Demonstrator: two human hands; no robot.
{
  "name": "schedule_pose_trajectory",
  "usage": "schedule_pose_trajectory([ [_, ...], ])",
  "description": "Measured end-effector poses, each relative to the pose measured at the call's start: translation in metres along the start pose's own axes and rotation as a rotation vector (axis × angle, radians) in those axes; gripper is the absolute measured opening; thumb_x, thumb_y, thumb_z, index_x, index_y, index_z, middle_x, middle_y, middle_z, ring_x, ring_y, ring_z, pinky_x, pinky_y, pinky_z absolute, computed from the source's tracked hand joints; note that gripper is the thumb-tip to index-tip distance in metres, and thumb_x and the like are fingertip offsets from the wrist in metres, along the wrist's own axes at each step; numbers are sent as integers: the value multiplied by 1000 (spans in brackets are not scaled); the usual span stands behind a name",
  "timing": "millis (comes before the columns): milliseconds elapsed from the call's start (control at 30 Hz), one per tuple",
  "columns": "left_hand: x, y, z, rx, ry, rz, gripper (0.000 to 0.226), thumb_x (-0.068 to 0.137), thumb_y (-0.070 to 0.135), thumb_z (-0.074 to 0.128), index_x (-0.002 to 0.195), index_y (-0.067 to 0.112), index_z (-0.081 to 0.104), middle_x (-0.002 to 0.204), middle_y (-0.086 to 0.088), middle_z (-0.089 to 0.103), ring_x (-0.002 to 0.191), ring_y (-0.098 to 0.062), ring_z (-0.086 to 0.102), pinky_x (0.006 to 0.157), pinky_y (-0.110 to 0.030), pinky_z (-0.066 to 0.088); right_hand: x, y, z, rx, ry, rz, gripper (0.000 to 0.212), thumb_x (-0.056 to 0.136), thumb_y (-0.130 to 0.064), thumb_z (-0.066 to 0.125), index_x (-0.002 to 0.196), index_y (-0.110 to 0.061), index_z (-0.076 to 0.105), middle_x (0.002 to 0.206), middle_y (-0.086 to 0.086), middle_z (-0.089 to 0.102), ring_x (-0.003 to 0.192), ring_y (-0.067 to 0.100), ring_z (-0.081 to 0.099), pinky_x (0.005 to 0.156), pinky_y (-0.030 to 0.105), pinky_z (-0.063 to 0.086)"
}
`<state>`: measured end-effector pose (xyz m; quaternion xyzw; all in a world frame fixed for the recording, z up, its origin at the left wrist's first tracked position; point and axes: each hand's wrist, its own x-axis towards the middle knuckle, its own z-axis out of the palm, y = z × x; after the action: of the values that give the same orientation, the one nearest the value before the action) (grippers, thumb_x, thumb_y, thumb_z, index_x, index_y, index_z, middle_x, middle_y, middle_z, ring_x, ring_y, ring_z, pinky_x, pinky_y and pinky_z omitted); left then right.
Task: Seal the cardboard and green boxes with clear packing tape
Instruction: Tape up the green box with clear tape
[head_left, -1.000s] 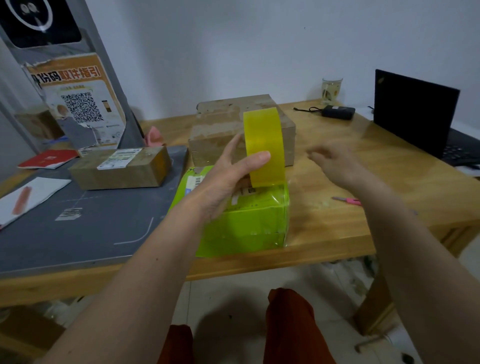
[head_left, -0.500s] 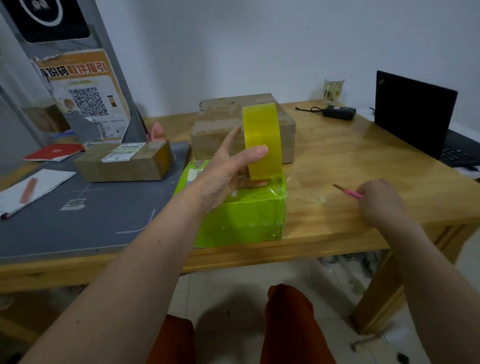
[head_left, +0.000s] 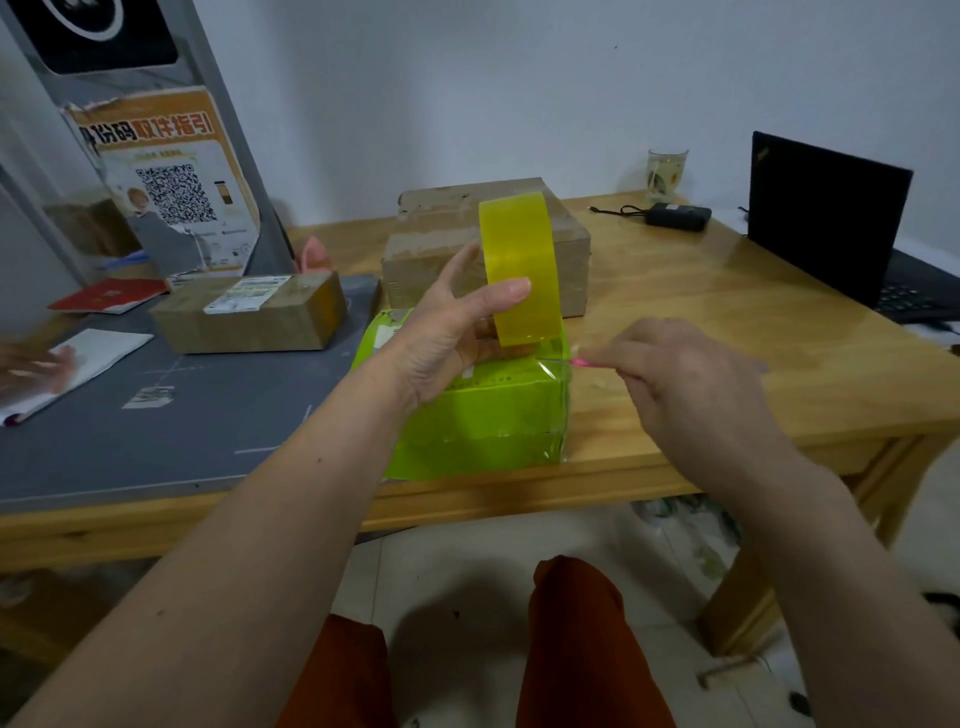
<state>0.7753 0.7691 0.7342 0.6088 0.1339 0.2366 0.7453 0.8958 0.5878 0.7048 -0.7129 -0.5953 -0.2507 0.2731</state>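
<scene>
Centrally, the green box (head_left: 483, 415) sits at the near edge of the wooden table (head_left: 727, 332), with the larger cardboard box (head_left: 441, 244) directly behind it. The left hand (head_left: 452, 338) grips the yellow-tinted tape roll (head_left: 522, 270) upright on the green box's top, thumb across its face, hiding part of the lid and of the cardboard box. The right hand (head_left: 680, 384), fingers curled, pinches a thin pink tool (head_left: 579, 362) whose tip meets the box's upper right corner; what kind of tool it is cannot be told. Left of the boxes, a grey mat (head_left: 156, 415) carries a small labelled parcel (head_left: 249, 314). A black laptop (head_left: 831, 213), a glass (head_left: 666, 171) and a black adapter (head_left: 675, 215) stand along the far right.
</scene>
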Motion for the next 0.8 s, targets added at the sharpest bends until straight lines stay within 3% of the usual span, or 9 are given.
schedule_pose_trajectory([
  [100, -1, 1, 1, -15, 3, 12, 137, 33, 40, 99, 150, 19, 31, 115, -10, 71, 97, -32, 70, 70, -42, 58, 11, -12, -1, -137, 26, -72, 35, 84, 5, 50, 97, -14, 77, 77, 8, 67, 65, 31, 58, 49, 29, 33],
  [200, 0, 0, 0, -29, -2, 22, 136, 34, 38, 99, 150, 19, 32, 117, -12, 70, 99, -35, 69, 71, -44, 58, 17, -19, 4, -144, -10, -94, 51, 82, -10, 27, 93, -11, 77, 74, 10, 64, 64, 32, 56, 53, 33, 33],
  [300, -1, 0, 0, -33, -10, 28, 137, 33, 38, 99, 150, 19, 31, 116, -10, 71, 102, -35, 69, 75, -46, 58, 12, -11, 14, -123, 28, -64, 39, 85, -3, 39, 98, -12, 76, 78, 10, 64, 67, 31, 55, 55, 33, 33],
  [433, -2, 1, -1, -107, 27, 50, 132, 31, 37, 99, 146, 16, 39, 109, -6, 73, 96, -28, 71, 73, -42, 59, -2, 14, 25, -32, 109, -6, 34, 81, 13, 63, 102, -11, 75, 83, 9, 67, 70, 30, 56, 53, 41, 45],
  [567, -2, 2, -6, -170, 76, 86, 82, 50, 29, 91, 125, 20, 59, 111, -4, 72, 103, -28, 68, 85, -45, 58, -6, 34, 35, 88, 150, 126, 30, 88, 7, 58, 106, -12, 74, 90, 8, 65, 83, 30, 58, 64, 41, 48],
  [633, -2, 1, -7, -179, 104, 91, 75, 55, 28, 83, 125, 20, 59, 108, -3, 72, 101, -28, 69, 86, -45, 58, 0, 44, 48, 46, 84, 304, 34, 91, 7, 54, 113, -12, 71, 97, 11, 62, 94, 32, 54, 71, 43, 47],
  [733, -2, 0, -5, -195, 139, 98, 96, 46, 24, 93, 134, 16, 54, 108, -3, 72, 97, -26, 71, 80, -43, 58, 11, 55, 77, -6, -158, 495, 40, 94, 5, 47, 126, -13, 64, 111, 15, 58, 109, 34, 48, 81, 43, 42],
  [800, -2, 1, -5, -214, 172, 116, 97, 50, 23, 91, 138, 15, 51, 109, -3, 72, 94, -24, 72, 77, -40, 58, 19, 53, 87, 102, -269, 556, 38, 97, 0, 45, 131, -11, 59, 122, 17, 55, 117, 37, 48, 88, 41, 40],
])
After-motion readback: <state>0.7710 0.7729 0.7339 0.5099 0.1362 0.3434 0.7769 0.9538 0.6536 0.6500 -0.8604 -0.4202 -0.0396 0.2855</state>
